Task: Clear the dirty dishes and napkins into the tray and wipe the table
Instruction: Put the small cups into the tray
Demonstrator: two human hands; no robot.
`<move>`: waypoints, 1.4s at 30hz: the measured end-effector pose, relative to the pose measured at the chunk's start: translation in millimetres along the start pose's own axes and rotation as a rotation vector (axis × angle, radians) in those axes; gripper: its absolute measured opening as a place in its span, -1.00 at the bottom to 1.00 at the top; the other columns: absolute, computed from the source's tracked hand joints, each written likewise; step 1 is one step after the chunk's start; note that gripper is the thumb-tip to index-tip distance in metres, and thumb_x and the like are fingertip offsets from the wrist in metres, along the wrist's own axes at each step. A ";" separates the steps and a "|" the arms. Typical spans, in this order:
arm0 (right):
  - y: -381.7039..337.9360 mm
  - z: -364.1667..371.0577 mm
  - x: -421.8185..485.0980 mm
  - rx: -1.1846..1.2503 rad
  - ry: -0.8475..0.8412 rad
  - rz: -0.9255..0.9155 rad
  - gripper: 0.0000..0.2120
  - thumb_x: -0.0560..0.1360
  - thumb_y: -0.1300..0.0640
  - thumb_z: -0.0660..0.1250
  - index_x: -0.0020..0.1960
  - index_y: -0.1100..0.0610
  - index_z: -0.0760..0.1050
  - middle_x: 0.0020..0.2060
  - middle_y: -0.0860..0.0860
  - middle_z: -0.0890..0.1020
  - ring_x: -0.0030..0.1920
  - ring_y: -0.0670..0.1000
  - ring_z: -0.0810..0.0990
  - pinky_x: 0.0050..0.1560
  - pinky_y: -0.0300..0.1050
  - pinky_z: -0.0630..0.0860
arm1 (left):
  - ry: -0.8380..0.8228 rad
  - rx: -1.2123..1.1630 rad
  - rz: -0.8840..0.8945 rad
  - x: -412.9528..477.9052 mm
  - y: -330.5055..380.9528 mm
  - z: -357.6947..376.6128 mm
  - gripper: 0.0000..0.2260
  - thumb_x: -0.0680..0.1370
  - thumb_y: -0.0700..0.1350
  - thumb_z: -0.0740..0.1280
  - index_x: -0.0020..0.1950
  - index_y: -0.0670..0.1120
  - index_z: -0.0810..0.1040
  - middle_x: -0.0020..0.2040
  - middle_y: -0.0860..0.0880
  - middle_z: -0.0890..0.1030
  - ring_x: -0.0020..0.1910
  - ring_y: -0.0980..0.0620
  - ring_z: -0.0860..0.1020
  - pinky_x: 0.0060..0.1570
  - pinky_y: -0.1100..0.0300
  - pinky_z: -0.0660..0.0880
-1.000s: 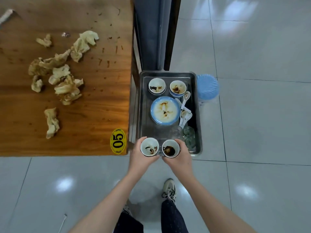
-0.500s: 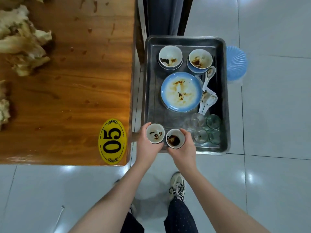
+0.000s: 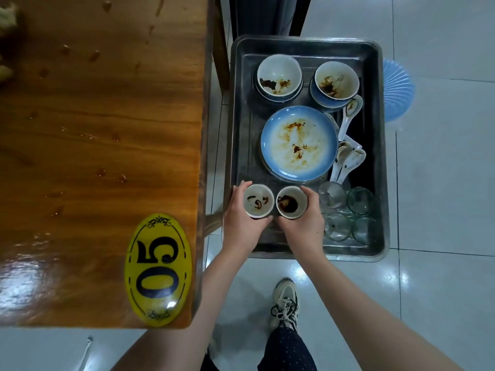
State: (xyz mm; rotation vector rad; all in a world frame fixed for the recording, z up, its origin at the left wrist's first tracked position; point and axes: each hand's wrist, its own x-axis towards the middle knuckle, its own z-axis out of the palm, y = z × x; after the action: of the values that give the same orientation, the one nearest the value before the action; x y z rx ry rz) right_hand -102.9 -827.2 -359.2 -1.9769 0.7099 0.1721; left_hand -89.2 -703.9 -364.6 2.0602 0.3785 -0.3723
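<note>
A metal tray (image 3: 308, 42) stands right of the wooden table (image 3: 101, 129). My left hand (image 3: 241, 223) grips a small white cup (image 3: 258, 200) with dark scraps inside. My right hand (image 3: 305, 226) grips a second small cup (image 3: 291, 202) holding dark sauce. Both cups are side by side inside the tray's near left corner. The tray also holds a stained blue plate (image 3: 298, 143), two dirty bowls (image 3: 280, 74) (image 3: 336, 80), white spoons (image 3: 348, 156) and several clear glasses (image 3: 345, 210). Crumpled napkins (image 3: 6, 16) show only at the table's far left edge.
A yellow oval "05" plaque (image 3: 158, 270) sits at the table's near right corner. Sauce drips spot the tabletop. A blue plastic stool (image 3: 397, 92) stands behind the tray's right side. A dark chair back (image 3: 267, 14) stands beyond the tray. My shoe (image 3: 285, 303) is on the tiled floor.
The view has come closer to the tray. Both hands have carried the two cups forward over the tray's near rim and down into its near left corner.
</note>
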 end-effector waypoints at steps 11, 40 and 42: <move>-4.1 5.7 -1.1 -0.007 0.012 0.023 -0.26 0.31 0.36 0.47 0.40 0.04 0.28 0.26 -0.06 0.49 0.26 -0.06 0.46 0.30 -0.11 0.39 | -0.036 -0.008 -0.010 10.7 0.8 2.2 -0.18 0.32 -0.19 0.58 0.48 0.05 0.26 0.50 0.04 0.28 0.46 0.08 0.24 0.30 0.29 0.20; -117.5 -110.7 -161.8 0.014 0.005 -0.026 -0.43 0.45 0.35 0.39 0.40 0.09 0.35 0.25 -0.02 0.52 0.29 -0.03 0.46 0.35 -0.02 0.38 | -0.109 -0.191 -0.025 -173.2 111.4 -101.4 -0.47 0.44 -0.29 0.46 0.26 0.15 0.40 0.12 0.12 0.51 0.11 0.20 0.50 -0.08 0.54 0.38; -136.6 -119.1 -171.9 0.015 0.011 -0.067 -0.45 0.44 0.36 0.38 0.37 0.07 0.37 0.20 -0.04 0.54 0.25 -0.04 0.48 0.31 -0.08 0.39 | -0.081 -0.226 0.003 -180.9 129.9 -118.1 -0.50 0.44 -0.28 0.46 0.25 0.14 0.42 0.09 0.12 0.53 0.07 0.20 0.52 -0.07 0.51 0.41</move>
State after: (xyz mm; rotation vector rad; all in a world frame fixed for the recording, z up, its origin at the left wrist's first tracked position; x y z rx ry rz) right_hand -189.4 -811.7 -125.4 -1.9862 0.6495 0.1152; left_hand -186.6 -684.3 -133.0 1.8200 0.3514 -0.3919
